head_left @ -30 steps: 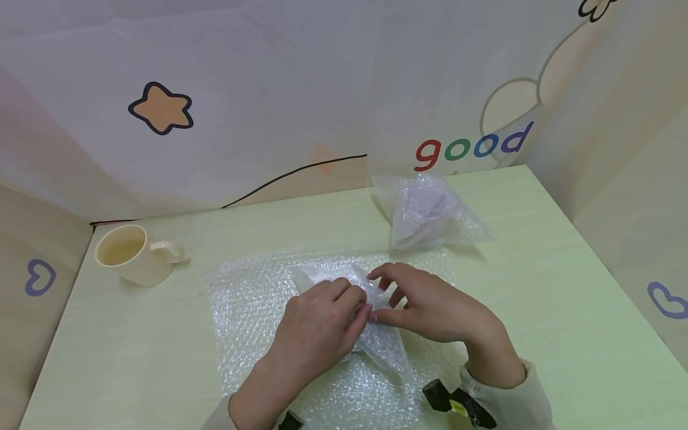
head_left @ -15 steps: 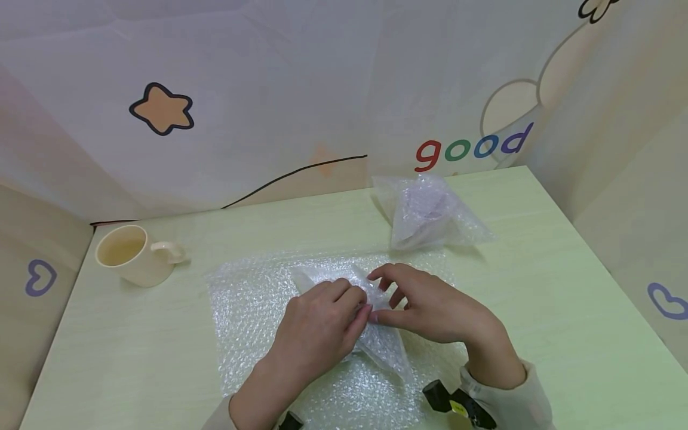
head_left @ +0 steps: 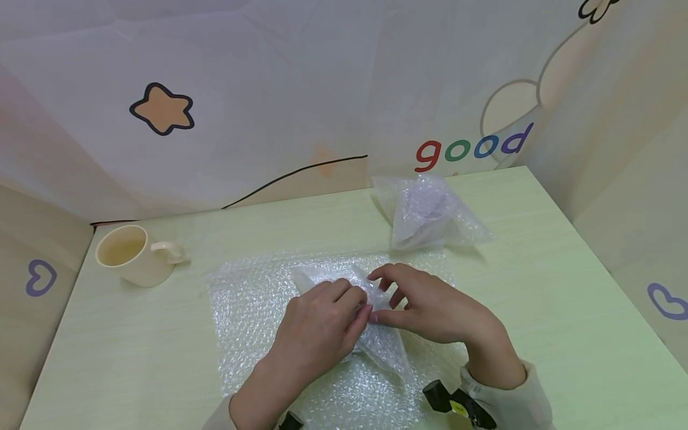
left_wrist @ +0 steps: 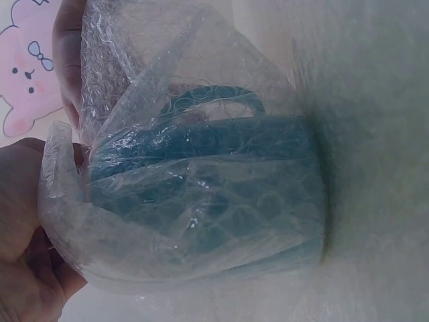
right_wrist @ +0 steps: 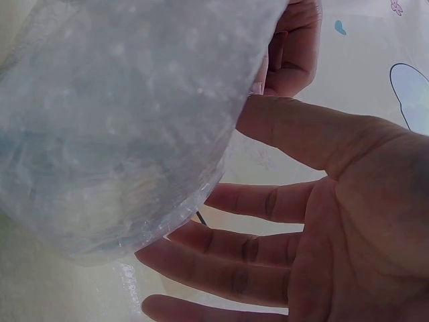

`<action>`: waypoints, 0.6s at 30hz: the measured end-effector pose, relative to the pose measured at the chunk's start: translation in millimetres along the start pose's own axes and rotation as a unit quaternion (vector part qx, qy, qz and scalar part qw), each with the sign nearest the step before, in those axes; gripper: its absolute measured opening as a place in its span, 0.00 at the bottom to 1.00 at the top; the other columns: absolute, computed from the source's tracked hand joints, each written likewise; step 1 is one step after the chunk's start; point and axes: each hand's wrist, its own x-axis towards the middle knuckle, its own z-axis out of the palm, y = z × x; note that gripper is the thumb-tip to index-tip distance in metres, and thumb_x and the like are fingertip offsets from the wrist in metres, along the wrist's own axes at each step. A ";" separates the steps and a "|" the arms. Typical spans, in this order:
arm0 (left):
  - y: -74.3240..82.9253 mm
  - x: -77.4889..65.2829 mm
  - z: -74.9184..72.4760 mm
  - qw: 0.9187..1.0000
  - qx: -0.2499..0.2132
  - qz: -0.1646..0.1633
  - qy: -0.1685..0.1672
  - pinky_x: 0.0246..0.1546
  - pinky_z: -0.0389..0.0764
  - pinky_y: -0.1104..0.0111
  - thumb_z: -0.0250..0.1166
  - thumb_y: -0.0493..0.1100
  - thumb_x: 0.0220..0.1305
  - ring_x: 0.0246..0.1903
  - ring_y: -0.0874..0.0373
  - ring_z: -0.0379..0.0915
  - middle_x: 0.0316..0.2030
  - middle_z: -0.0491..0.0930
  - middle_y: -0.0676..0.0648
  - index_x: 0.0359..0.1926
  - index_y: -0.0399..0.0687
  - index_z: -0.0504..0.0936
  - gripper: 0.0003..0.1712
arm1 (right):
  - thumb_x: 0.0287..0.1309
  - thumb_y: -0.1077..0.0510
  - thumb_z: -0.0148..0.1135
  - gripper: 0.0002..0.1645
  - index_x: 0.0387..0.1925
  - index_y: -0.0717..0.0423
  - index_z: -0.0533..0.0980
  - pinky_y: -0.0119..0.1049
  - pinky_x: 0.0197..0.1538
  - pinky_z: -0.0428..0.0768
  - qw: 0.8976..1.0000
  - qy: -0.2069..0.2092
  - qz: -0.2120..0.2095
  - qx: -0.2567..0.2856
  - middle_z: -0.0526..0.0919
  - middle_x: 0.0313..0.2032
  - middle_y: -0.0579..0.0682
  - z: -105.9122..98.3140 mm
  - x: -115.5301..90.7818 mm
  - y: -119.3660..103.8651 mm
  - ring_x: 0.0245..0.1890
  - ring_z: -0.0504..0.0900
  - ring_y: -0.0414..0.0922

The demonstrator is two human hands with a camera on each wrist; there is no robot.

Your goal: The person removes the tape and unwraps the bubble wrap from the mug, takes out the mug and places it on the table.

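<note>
A blue-green mug (left_wrist: 201, 194) stands in clear bubble wrap, handle showing through, its base against the wrap spread below. My left hand (head_left: 319, 322) is curled over the bundle's top and pinches gathered bubble wrap (left_wrist: 141, 235). Opposite it, my right hand (head_left: 430, 301) has its fingers spread and loosely bent. In the right wrist view its thumb (right_wrist: 301, 131) touches the wrap's edge near the left fingers, and the other fingertips (right_wrist: 157, 258) lie along the wrap's lower side. From the head view, the hands and wrap hide the mug.
A flat bubble-wrap sheet (head_left: 247, 322) lies on the pale table (head_left: 134, 358) under the bundle. A cream mug (head_left: 142, 260) stands at the left, handle pointing right. Behind the right hand sits another bubble-wrapped bundle (head_left: 430, 209). Printed cloth walls (head_left: 279, 89) enclose the back and sides.
</note>
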 end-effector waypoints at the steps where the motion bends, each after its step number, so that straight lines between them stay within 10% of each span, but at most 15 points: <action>1: 0.0 0.1 -0.1 1.000 0.000 0.000 0.000 0.21 0.74 0.76 0.73 0.45 0.63 0.23 0.66 0.72 0.28 0.81 0.58 0.33 0.53 0.84 0.05 | 0.63 0.42 0.71 0.33 0.64 0.51 0.73 0.35 0.46 0.83 1.000 0.000 -0.001 0.000 0.81 0.55 0.51 -0.1 0.1 0.0 0.47 0.84 0.44; 18: 0.1 -0.2 0.3 1.000 -0.001 -0.001 0.002 0.21 0.74 0.76 0.73 0.45 0.63 0.23 0.66 0.71 0.28 0.80 0.58 0.33 0.53 0.84 0.05 | 0.63 0.42 0.72 0.34 0.64 0.50 0.73 0.34 0.45 0.84 1.000 -0.001 0.002 0.000 0.81 0.55 0.51 0.3 -0.1 0.7 0.48 0.84 0.45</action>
